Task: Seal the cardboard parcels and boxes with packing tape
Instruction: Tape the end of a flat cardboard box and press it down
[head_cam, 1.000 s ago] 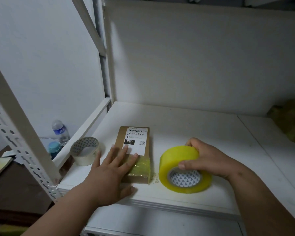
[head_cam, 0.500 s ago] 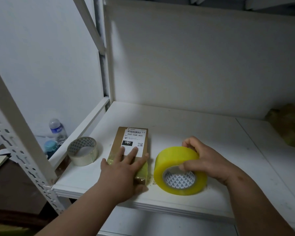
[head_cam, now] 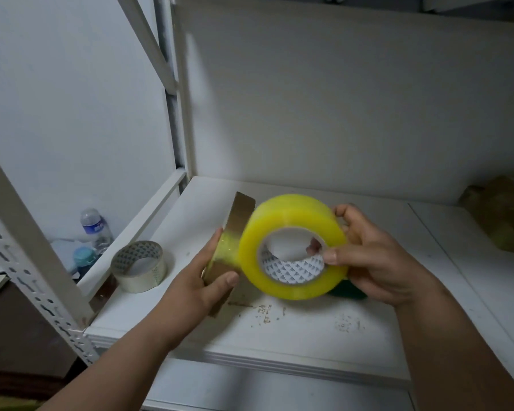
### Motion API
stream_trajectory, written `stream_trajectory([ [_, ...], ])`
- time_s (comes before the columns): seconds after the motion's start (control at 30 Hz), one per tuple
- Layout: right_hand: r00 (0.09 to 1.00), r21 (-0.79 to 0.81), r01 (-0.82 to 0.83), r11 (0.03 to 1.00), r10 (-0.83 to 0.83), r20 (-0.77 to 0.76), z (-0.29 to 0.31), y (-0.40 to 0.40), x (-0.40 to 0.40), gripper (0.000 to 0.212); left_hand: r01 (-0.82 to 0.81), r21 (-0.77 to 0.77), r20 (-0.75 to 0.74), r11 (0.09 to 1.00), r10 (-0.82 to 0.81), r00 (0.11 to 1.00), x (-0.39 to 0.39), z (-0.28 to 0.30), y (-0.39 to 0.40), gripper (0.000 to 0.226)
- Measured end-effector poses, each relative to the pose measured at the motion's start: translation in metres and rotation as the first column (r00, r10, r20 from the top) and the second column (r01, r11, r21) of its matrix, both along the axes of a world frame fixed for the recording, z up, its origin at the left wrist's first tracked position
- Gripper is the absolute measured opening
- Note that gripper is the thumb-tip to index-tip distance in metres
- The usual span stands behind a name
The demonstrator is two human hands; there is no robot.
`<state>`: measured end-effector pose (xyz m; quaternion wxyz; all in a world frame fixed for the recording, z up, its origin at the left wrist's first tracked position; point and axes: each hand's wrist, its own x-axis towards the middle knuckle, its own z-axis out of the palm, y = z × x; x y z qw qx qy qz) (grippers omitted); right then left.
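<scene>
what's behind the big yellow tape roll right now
Behind the yellow roll, held by the right hand, part of the parcel shows, tilted up in the left hand. The roll hides the parcel's right side and label.

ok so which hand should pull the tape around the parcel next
Right. The right hand already grips the yellow tape roll, thumb in its core, beside the parcel. The left hand is busy holding that parcel on edge.

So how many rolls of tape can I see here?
2. The yellow roll is held up in the right hand, against the parcel that the left hand grips. A paler roll sits on the shelf, left.
</scene>
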<state>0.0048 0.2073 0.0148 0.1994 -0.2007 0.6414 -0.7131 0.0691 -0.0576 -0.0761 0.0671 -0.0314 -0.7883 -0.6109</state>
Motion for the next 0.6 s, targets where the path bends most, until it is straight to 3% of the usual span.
stream_trajectory([
  [0.07, 0.999, -0.008, 0.020, 1.000, -0.020, -0.050, 0.005, -0.010, -0.003, 0.074, 0.043, 0.099, 0.017, 0.994, -0.045, 0.999, 0.003, -0.004, -0.003, 0.078],
  [0.17, 0.993, -0.005, 0.061, 0.998, -0.061, -0.105, -0.001, -0.025, -0.006, 0.082, 0.060, 0.110, 0.032, 0.992, -0.064, 0.997, 0.010, -0.006, -0.010, 0.092],
  [0.3, 0.993, 0.008, 0.022, 1.000, -0.021, -0.119, -0.010, -0.038, -0.005, 0.078, 0.052, -0.177, -0.046, 0.983, -0.061, 0.997, 0.004, 0.009, -0.019, 0.115],
  [0.43, 0.991, -0.012, 0.002, 1.000, -0.003, -0.132, -0.008, -0.052, -0.002, 0.071, 0.019, -0.296, -0.159, 0.955, -0.069, 0.985, -0.007, 0.028, -0.016, 0.080],
  [0.6, 0.989, -0.008, 0.034, 0.999, -0.035, -0.144, -0.008, -0.052, -0.002, 0.080, -0.010, -0.463, -0.186, 0.887, -0.086, 0.979, -0.009, 0.033, -0.020, 0.067],
])
